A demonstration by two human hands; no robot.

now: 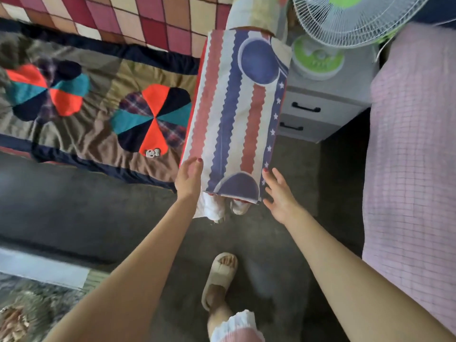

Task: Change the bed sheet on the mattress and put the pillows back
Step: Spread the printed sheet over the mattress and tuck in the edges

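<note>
Striped pillow (pixel 237 114) between both open hands, bed edge alongside.

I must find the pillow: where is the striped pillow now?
In the head view, the striped pillow is at centre, between the left hand and right hand, beside the patchwork quilt.

Striped pillow (pixel 237 114) lengthwise at patchwork bed's (pixel 86 114) end
</note>
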